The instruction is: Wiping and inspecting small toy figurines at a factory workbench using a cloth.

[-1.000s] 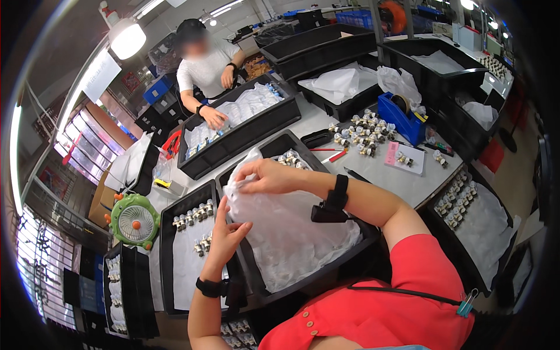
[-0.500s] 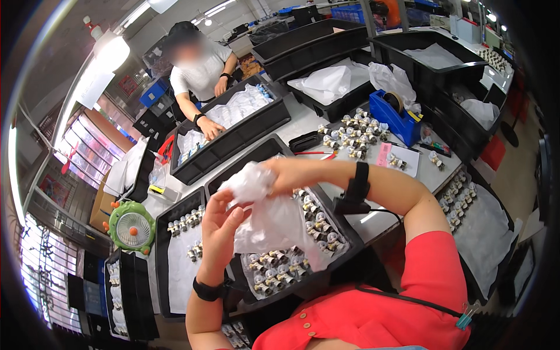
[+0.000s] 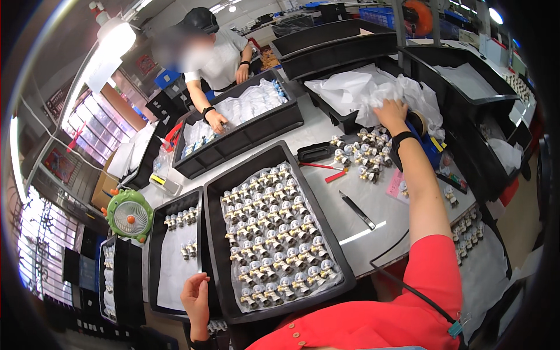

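At the far right, my right hand (image 3: 391,112) is closed on a crumpled white wrapping sheet (image 3: 402,93) at the rim of a black tray. Low by the near left, my left hand (image 3: 195,296) has its fingers loosely curled together, with nothing seen in them. It is beside the large black tray (image 3: 344,262), which holds rows of small white-and-yellow figurines (image 3: 269,224) on a pale liner. To the left stands another black tray (image 3: 156,280) with a few figurines on a white sheet.
Loose figurines (image 3: 367,154) cluster by a blue tape dispenser (image 3: 434,153). A craft knife (image 3: 357,210) and a red-handled tool (image 3: 335,176) lie on the table. A co-worker (image 3: 224,55) reaches into a black bin (image 3: 245,135) across the table. A green fan (image 3: 129,216) stands left.
Both hands have left the white sheet above the large tray, exposing its figurines. My right hand has moved far right to the crumpled sheet; my left has dropped down and left.
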A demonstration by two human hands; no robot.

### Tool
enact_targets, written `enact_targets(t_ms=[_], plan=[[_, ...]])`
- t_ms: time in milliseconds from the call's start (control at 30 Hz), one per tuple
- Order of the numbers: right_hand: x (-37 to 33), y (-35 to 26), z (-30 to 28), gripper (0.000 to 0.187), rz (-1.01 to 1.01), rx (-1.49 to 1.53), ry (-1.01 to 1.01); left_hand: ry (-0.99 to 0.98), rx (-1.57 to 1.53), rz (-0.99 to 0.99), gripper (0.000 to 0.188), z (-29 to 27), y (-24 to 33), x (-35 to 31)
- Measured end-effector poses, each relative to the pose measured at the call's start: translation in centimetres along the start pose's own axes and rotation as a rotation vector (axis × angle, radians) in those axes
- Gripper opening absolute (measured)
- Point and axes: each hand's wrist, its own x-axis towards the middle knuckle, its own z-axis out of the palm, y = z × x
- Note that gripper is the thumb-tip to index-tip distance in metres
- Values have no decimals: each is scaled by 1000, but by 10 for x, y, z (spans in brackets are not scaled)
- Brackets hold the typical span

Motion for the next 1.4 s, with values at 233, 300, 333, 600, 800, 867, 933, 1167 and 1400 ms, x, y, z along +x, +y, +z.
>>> enact_targets(t_ms=[233,300,333,600,800,867,933,1167,1400], plan=[[4,-2,-4,39,1,-147,-173,-10,43,-58,13,18,1,-22],[14,-10,-12,34,-13,-186,-156,-4,94,-45,13,21,1,-29],[11,-25,-23,34,-32,-190,-163,1,147,-31,13,21,1,-34],[-43,-112,-84,43,-759,634,-373,-441,405,401,27,48,31,-55],[-171,-186,-157,36,-1187,1023,-549,-492,567,572,34,57,22,-78],[-215,-201,-174,36,-1255,921,-651,-490,556,562,34,58,20,-81],[-250,-214,-177,38,-1342,892,-681,-502,519,569,36,60,17,-82],[-340,-247,-148,31,-1628,432,-621,-448,240,593,29,43,16,-76],[-380,-266,-114,52,-1571,199,-636,-245,-267,253,17,-14,32,-7]])
